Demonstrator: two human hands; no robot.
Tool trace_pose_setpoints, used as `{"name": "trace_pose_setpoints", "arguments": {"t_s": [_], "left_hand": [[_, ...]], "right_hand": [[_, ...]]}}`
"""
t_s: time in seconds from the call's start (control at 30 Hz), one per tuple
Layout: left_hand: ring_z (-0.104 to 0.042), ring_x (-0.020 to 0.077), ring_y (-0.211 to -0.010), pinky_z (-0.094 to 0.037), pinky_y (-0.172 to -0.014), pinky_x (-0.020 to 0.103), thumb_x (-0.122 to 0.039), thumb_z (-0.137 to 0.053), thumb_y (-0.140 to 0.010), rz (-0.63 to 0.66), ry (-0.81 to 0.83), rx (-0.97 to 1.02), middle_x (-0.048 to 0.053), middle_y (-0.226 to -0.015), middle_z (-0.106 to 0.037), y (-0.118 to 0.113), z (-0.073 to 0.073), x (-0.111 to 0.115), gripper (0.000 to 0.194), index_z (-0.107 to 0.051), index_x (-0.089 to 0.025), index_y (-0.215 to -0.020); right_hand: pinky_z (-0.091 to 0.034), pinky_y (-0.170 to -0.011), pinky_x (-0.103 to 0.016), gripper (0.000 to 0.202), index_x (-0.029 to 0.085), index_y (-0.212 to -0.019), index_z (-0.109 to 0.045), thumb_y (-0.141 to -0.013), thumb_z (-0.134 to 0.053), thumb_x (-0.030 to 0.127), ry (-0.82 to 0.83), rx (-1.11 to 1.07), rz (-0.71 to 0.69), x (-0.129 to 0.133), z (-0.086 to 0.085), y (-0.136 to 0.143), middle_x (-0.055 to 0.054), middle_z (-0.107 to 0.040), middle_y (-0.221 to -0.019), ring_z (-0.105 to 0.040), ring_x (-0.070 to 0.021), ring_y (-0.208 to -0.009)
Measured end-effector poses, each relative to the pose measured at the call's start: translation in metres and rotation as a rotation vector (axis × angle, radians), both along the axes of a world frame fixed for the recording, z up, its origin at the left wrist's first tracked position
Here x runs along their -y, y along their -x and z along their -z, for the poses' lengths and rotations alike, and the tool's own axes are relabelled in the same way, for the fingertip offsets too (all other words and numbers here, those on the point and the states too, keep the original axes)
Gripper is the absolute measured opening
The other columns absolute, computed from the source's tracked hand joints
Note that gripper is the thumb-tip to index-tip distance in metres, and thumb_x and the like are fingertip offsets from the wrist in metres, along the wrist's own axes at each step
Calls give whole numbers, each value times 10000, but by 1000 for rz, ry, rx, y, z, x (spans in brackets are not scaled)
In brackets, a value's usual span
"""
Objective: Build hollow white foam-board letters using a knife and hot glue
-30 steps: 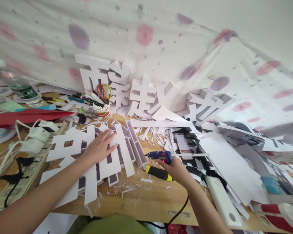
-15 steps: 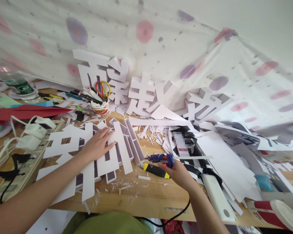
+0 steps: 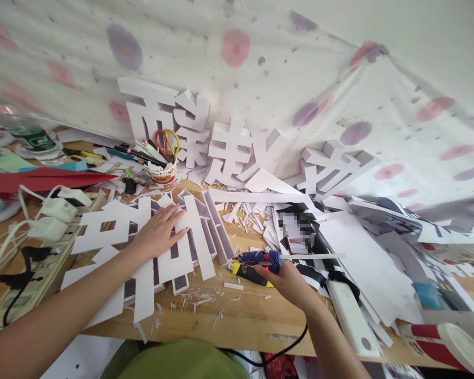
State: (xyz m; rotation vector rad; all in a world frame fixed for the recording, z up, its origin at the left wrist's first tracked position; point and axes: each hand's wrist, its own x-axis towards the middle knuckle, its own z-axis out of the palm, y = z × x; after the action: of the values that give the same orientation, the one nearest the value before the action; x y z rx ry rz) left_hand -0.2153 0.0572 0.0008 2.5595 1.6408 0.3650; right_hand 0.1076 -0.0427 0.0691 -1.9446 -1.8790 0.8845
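My left hand (image 3: 160, 230) lies flat, fingers stretched, on a large white foam-board character (image 3: 144, 263) whose face sits over upright strip walls. Grey hollow compartments (image 3: 218, 231) show along the character's right side. In my right hand (image 3: 288, 276) is a blue hot glue gun (image 3: 260, 259), its nozzle pointing left toward the lower end of those walls. A white glue stick (image 3: 316, 256) juts from the gun's back. Just beneath the gun, a black and yellow utility knife (image 3: 249, 275) rests on the wooden table (image 3: 221, 326).
Finished white characters (image 3: 231, 150) lean against the draped wall. A cup (image 3: 163, 173) holds scissors and pens. On the left is a power strip (image 3: 51, 273) with chargers. A phone (image 3: 298, 237), white sheets (image 3: 363, 263), a power bank (image 3: 351, 316) and a paper cup (image 3: 442, 345) are at right.
The view has shifted very slightly. Both hands, the glue gun and the foam-board character keep nearly the same places.
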Motion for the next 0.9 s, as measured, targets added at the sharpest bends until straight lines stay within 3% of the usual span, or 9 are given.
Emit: {"name": "trace_pose_setpoints", "arguments": {"t_s": [0.23,0.37,0.67,0.9], "left_hand": [[-346,257,-1302,-320,-1034,435,-542,-281,-864,-55,-19,-24,112,-1414,-392,2,-3,1,571,-446,-193,-1284],[-400,263,-1262,-346,-1020,421,-526,-277,-869,-44,-25,-13,142,-1404,-395,9,-2,0,569,-482,-154,-1249],[-412,273,-1249,-319,-1038,421,-522,-360,-837,-43,15,-28,123,-1403,-403,33,-8,20,574,-453,-170,-1281],[-446,276,-1212,-271,-1056,439,-417,-421,-788,-99,22,9,137,-1316,-494,30,-15,21,559,-418,-147,-1278]], "right_hand": [[-415,-574,-261,317,205,-775,-680,-771,-523,480,77,37,-58,-3,-6,14,3,-622,-647,-554,-173,-626],[-387,-557,-255,318,202,-776,-675,-773,-518,479,56,53,-57,-9,-8,25,0,-603,-632,-532,-166,-608],[-347,-516,-242,325,191,-685,-637,-779,-511,476,5,36,-129,-24,-5,39,3,-567,-584,-482,-144,-558],[-333,-509,-232,315,189,-693,-644,-785,-507,458,-1,90,-147,-25,-10,43,7,-575,-588,-480,-134,-552]]}}
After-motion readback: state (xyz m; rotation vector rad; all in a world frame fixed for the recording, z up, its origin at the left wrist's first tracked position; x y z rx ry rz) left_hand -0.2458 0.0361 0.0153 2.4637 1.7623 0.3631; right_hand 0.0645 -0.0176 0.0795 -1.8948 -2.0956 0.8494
